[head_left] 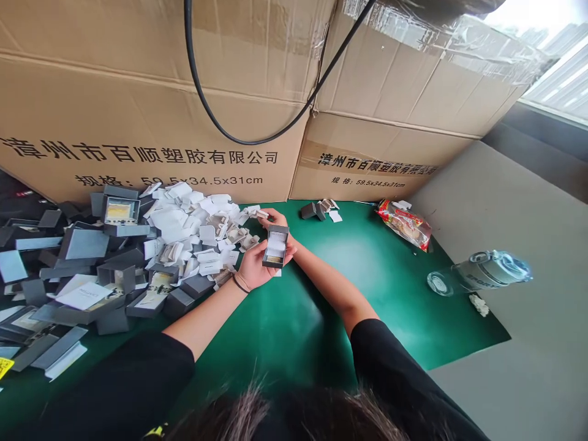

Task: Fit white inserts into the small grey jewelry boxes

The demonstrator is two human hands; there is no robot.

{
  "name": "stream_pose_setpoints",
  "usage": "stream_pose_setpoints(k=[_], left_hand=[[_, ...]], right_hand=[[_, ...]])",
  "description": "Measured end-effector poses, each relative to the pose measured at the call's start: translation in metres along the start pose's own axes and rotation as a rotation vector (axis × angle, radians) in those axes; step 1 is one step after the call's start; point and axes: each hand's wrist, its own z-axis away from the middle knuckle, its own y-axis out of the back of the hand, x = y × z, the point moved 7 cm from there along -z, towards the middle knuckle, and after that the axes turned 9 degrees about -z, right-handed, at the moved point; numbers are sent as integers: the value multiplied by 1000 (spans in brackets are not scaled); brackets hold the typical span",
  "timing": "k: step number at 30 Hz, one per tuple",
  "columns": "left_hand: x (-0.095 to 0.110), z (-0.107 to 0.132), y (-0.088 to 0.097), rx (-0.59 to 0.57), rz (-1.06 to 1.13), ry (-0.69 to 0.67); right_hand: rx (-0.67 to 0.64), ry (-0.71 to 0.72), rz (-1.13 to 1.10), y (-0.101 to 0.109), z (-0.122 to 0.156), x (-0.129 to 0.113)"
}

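My left hand (256, 267), with a black band at its wrist, is closed around a small dark grey jewelry box (276, 246). The box's lid is up and a white lining shows inside. Behind it my right hand (279, 222) reaches to the edge of a heap of white card inserts (177, 214). Its fingertips pinch a small white folded card insert (261, 213); the open box hides part of this hand. Left of my hands lie many more grey boxes (85, 243), some open, piled against the white inserts.
Large cardboard cartons (220, 122) wall off the back of the green table (321, 318), with a black cable (250, 143) hanging before them. Two dark box pieces (313, 211), a red snack bag (404, 225) and a clear bottle (480, 272) are at right, near a grey wall (519, 233).
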Motion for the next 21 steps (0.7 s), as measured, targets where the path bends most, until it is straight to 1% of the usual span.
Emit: stream_pose_setpoints(k=[2,3,5,10,13,16,19,21], left_hand=[[1,-1,0,12,26,-30],[1,-2,1,20,40,-41],[3,-3,3,46,61,-58],[10,-2,11,169,91,-87],[11,-1,13,209,101,-93],[9,-1,12,199,97,-79],[8,-1,12,197,85,-58],[8,-1,12,200,63,-45]], right_hand=[[143,-164,-239,24,8,10],[190,-206,-317,33,12,12],[244,-237,-396,48,21,12],[276,-278,-506,75,55,4],[308,-307,-617,86,81,-1],[373,-326,-732,92,104,-3],[421,-313,-730,94,117,-5],[420,-300,-719,93,119,-6]])
